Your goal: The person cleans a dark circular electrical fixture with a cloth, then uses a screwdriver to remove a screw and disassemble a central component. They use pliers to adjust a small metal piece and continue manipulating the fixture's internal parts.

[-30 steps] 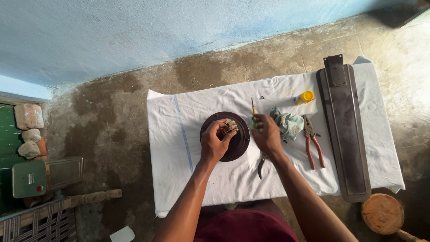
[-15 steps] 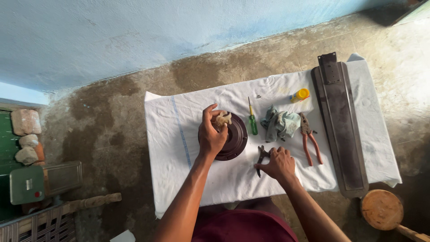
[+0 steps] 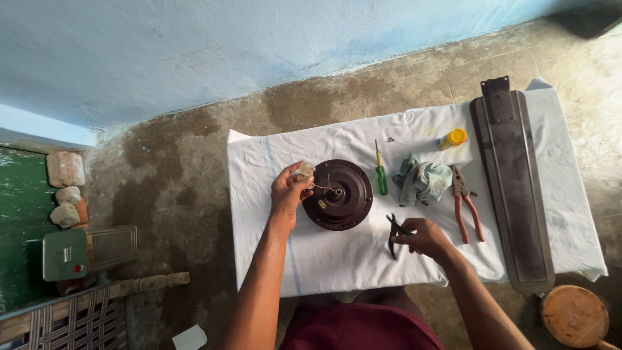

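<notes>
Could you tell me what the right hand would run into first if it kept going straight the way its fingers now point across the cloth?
The right hand, gripping small dark cutters, points left toward the round dark motor housing. That housing would probably be met first, at its near edge; only bare white cloth lies between, though the exact line is uncertain.

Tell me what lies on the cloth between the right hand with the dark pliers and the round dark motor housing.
Nothing visible. Only bare white cloth separates the right hand, gripping the dark pliers, from the round dark motor housing. The green-handled screwdriver lies further back, off that line.
</notes>
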